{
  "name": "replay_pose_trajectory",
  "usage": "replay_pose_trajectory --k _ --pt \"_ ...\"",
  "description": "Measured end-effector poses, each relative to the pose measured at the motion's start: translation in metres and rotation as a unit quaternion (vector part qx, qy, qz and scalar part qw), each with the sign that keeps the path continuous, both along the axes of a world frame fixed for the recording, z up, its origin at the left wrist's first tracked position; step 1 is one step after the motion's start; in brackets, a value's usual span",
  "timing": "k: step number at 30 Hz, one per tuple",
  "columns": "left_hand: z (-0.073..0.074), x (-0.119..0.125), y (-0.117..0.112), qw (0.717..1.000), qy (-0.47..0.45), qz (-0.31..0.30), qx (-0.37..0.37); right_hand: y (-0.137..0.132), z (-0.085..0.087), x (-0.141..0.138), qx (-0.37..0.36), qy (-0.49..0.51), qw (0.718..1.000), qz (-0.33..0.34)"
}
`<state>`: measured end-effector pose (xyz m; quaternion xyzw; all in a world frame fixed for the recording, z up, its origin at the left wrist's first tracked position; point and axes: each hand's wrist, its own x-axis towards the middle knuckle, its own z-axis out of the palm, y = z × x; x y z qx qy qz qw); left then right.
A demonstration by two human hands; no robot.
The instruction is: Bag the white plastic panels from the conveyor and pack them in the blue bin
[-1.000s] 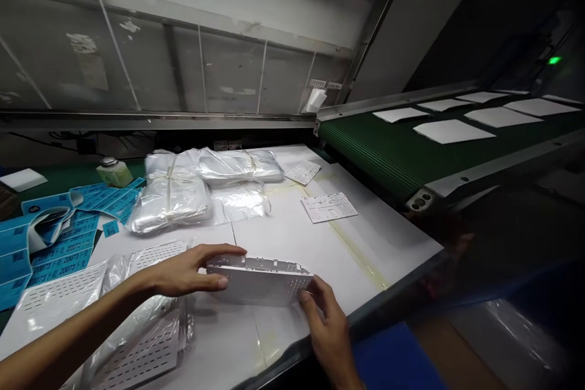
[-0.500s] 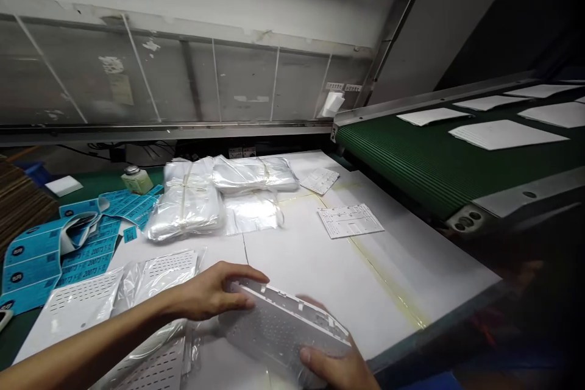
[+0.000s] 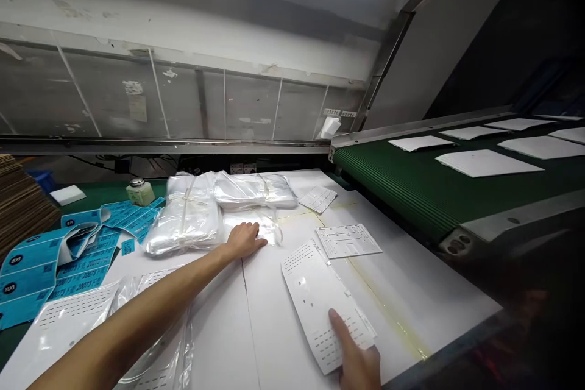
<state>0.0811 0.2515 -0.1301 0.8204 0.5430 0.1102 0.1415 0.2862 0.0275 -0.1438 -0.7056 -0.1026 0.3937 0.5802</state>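
Note:
My right hand (image 3: 354, 353) grips the lower end of a white plastic cover (image 3: 311, 298), thumb on top. The cover has rows of slots and a clipped edge, and is tilted above the white table sheet. My left hand (image 3: 244, 240) reaches forward to a thin stack of clear plastic bags (image 3: 269, 225), its fingers curled down on the near left part. Two bundles of clear bags lie beside it, a tied bundle (image 3: 185, 213) at left and another bundle (image 3: 256, 189) behind. Two smaller white panels, a near one (image 3: 350, 241) and a far one (image 3: 319, 199), lie beyond the cover.
At right, a green conveyor belt (image 3: 388, 177) carries several flat white pieces. Blue label strips (image 3: 86, 262) and a small jar (image 3: 141, 192) are at left. Bagged slotted covers (image 3: 77, 317) lie beneath my left forearm. Stacked cardboard (image 3: 21, 201) stands at the far left.
My left hand has let go of the cover and moved forward to the clear bags. The cover, now in my right hand alone, has turned to show its slotted outer face.

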Motion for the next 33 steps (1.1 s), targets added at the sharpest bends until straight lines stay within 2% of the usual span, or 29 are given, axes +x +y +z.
replay_pose_trajectory --k 10,18,23,29,33 --pt "-0.010 0.002 -0.006 0.999 0.022 -0.018 0.033 -0.001 -0.019 0.007 -0.002 -0.034 0.999 0.020" --pt "-0.011 0.004 -0.010 0.999 -0.010 -0.004 0.043 -0.003 -0.009 0.000 -0.009 -0.052 0.999 0.001" --pt "-0.011 -0.001 -0.005 0.999 -0.046 0.007 0.026 -0.004 -0.009 0.000 0.006 -0.065 0.998 0.007" --pt "-0.002 -0.020 0.006 0.993 -0.112 0.044 0.003 -0.003 -0.014 0.000 0.007 -0.065 0.998 0.006" --pt "0.010 -0.035 0.006 0.988 -0.151 0.015 -0.022 -0.002 -0.016 0.003 0.034 -0.052 0.998 0.001"
